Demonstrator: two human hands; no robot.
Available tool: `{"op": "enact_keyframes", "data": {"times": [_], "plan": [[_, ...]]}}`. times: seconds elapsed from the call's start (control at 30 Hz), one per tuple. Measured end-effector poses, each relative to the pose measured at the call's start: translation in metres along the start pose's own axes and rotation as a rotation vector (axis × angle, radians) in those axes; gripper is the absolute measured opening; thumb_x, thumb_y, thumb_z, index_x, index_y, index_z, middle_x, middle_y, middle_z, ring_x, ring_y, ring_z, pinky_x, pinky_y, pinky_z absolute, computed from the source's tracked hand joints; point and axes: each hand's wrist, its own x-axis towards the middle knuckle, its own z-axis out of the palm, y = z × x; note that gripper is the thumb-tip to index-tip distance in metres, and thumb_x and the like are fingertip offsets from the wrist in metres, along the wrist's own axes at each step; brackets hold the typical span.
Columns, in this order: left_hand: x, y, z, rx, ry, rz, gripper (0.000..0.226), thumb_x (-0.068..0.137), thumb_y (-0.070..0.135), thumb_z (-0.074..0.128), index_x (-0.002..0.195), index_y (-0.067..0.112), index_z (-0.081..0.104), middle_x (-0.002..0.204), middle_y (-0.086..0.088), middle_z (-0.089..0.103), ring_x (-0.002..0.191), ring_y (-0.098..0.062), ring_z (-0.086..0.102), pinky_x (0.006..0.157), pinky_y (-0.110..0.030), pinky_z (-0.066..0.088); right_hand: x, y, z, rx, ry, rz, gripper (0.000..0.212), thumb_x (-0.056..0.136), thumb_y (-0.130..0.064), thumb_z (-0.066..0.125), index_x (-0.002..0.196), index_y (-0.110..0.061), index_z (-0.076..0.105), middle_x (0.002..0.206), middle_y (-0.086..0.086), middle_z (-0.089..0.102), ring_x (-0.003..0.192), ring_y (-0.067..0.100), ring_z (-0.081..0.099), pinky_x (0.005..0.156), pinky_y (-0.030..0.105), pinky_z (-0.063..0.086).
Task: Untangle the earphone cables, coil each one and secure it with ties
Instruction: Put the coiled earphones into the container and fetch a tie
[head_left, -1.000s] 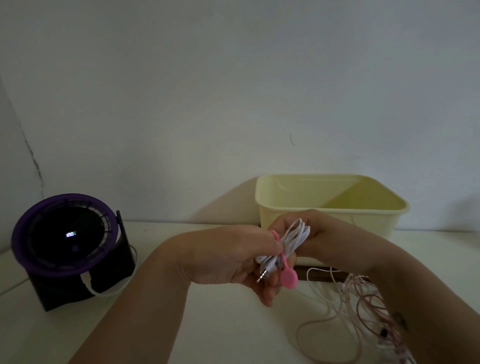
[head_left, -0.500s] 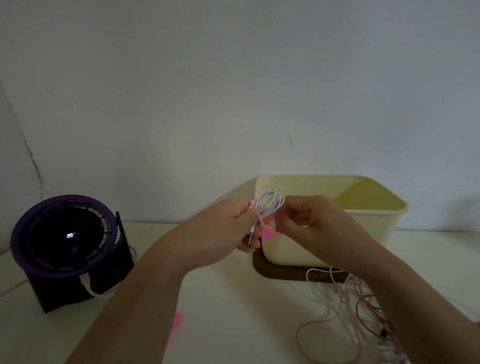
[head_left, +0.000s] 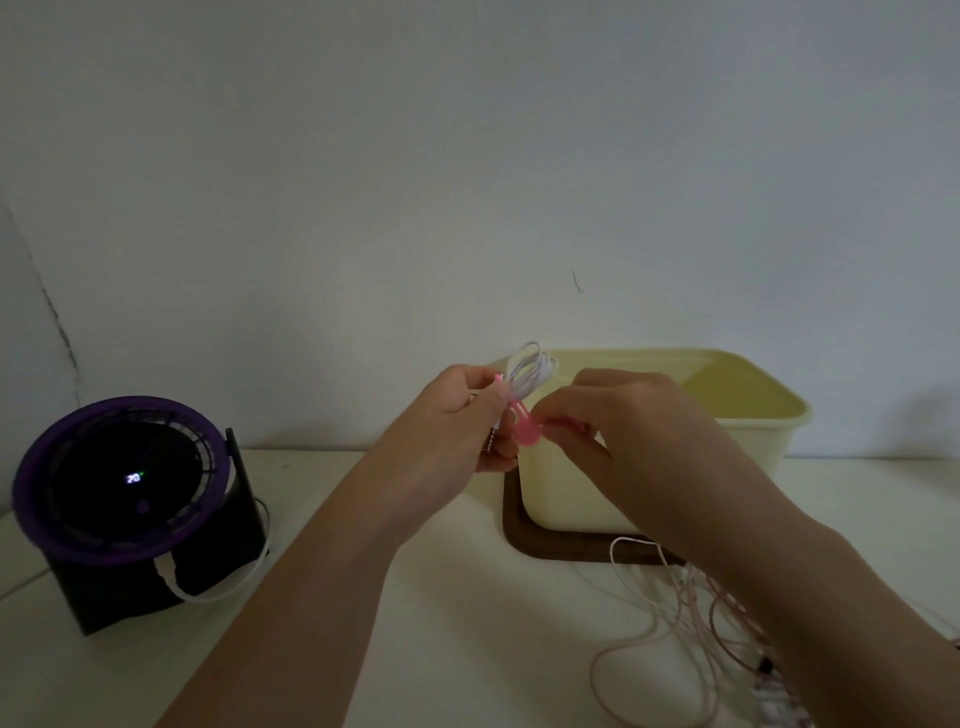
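On the white table (head_left: 441, 623), a cream tub (head_left: 566, 493) sits on a dark tray (head_left: 519, 538), with a loose cable tangle (head_left: 701, 623) in front. Beside the tub's near corner, the left hand (head_left: 457, 421) grips 1 coiled white earphone cable (head_left: 530, 371). The right hand (head_left: 623, 431) pinches the pink tie (head_left: 527, 430) on it.

Coiled white cable (head_left: 531, 370), pink tie (head_left: 527, 433), loose pinkish tangle (head_left: 719, 621) below

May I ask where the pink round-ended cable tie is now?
Head view, centre: the pink round-ended cable tie sits between left hand and right hand, before the cream plastic tub.
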Motion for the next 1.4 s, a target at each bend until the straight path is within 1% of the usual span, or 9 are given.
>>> {"op": "enact_keyframes", "data": {"times": [0.13, 0.23, 0.4, 0.53, 0.77, 0.93, 1.07, 1.27, 1.4], "plan": [[0.0, -0.003, 0.005, 0.153, 0.031, 0.026, 0.01, 0.099, 0.026, 0.041, 0.096, 0.021, 0.049, 0.056, 0.009, 0.062, 0.051, -0.002, 0.055, 0.062, -0.026, 0.053, -0.001, -0.007, -0.005, -0.15, 0.025, -0.065, 0.013, 0.069, -0.011, 0.07, 0.062, -0.023, 0.068, 0.056, -0.008, 0.058, 0.049, 0.017, 0.053, 0.044, 0.018, 0.029], [-0.002, -0.006, 0.009, 0.303, 0.002, 0.04, 0.012, 0.098, 0.034, 0.042, 0.096, 0.023, 0.046, 0.055, 0.011, 0.059, 0.052, -0.002, 0.054, 0.063, -0.026, 0.052, -0.003, -0.005, -0.004, -0.203, -0.004, -0.11, 0.024, 0.059, -0.01, 0.085, 0.064, -0.026, 0.067, 0.058, -0.01, 0.059, 0.055, 0.016, 0.053, 0.055, 0.025, 0.04], [-0.007, 0.001, 0.005, 0.328, -0.123, -0.026, 0.022, 0.096, 0.041, 0.044, 0.095, 0.019, 0.049, 0.063, 0.011, 0.063, 0.055, -0.004, 0.054, 0.066, -0.027, 0.053, -0.001, -0.005, -0.008, -0.094, -0.027, -0.084, 0.004, 0.076, -0.014, 0.068, 0.073, -0.014, 0.068, 0.078, 0.0, 0.061, 0.07, 0.021, 0.055, 0.056, 0.032, 0.049], [-0.01, 0.004, 0.002, 0.262, -0.239, -0.089, 0.019, 0.095, 0.037, 0.047, 0.098, 0.018, 0.049, 0.078, 0.005, 0.067, 0.06, -0.003, 0.054, 0.068, -0.024, 0.053, 0.003, -0.004, -0.012, 0.064, -0.171, 0.045, 0.012, 0.091, -0.019, 0.058, 0.088, -0.014, 0.069, 0.082, -0.003, 0.064, 0.077, 0.017, 0.058, 0.067, 0.038, 0.049], [-0.016, 0.001, -0.002, 0.458, -0.332, -0.001, 0.014, 0.093, 0.042, 0.049, 0.096, 0.028, 0.052, 0.073, 0.024, 0.066, 0.069, 0.002, 0.059, 0.074, -0.021, 0.051, -0.002, 0.0, -0.023, 0.157, -0.268, 0.146, 0.007, 0.087, -0.024, 0.061, 0.087, -0.025, 0.068, 0.074, -0.008, 0.067, 0.073, 0.007, 0.06, 0.071, 0.034, 0.05], [-0.018, 0.005, 0.0, 0.621, -0.342, 0.109, 0.006, 0.09, 0.036, 0.058, 0.087, 0.031, 0.059, 0.077, 0.013, 0.066, 0.07, 0.0, 0.059, 0.064, -0.02, 0.045, -0.003, 0.007, -0.029, 0.222, -0.358, 0.196, 0.006, 0.084, -0.022, 0.066, 0.083, -0.026, 0.07, 0.073, -0.009, 0.069, 0.073, 0.003, 0.061, 0.068, 0.023, 0.05], [-0.016, 0.006, -0.004, 0.581, -0.384, 0.149, 0.012, 0.084, 0.033, 0.066, 0.074, 0.03, 0.06, 0.068, 0.009, 0.055, 0.059, -0.003, 0.044, 0.057, -0.02, 0.034, -0.003, 0.017, -0.032, 0.565, -0.425, 0.268, 0.003, 0.082, -0.013, 0.069, 0.081, -0.016, 0.07, 0.072, 0.0, 0.073, 0.061, 0.007, 0.066, 0.061, 0.016, 0.052], [-0.018, 0.014, -0.003, 0.274, -0.489, 0.153, 0.011, 0.078, 0.009, 0.073, 0.079, 0.016, 0.065, 0.072, 0.006, 0.067, 0.065, 0.0, 0.059, 0.063, -0.015, 0.044, -0.007, 0.039, -0.019, 1.256, -0.535, 0.341, 0.015, 0.075, -0.025, 0.073, 0.08, -0.012, 0.069, 0.068, 0.005, 0.064, 0.059, 0.011, 0.056, 0.058, 0.018, 0.048], [-0.016, 0.013, -0.007, 0.205, -0.45, 0.162, 0.015, 0.073, 0.019, 0.077, 0.083, 0.016, 0.067, 0.079, -0.003, 0.071, 0.073, -0.006, 0.063, 0.069, -0.022, 0.048, -0.006, 0.042, -0.023, 1.275, -0.501, 0.301, 0.002, 0.078, -0.016, 0.072, 0.077, -0.015, 0.07, 0.068, 0.004, 0.064, 0.061, 0.01, 0.057, 0.059, 0.017, 0.048]]}}
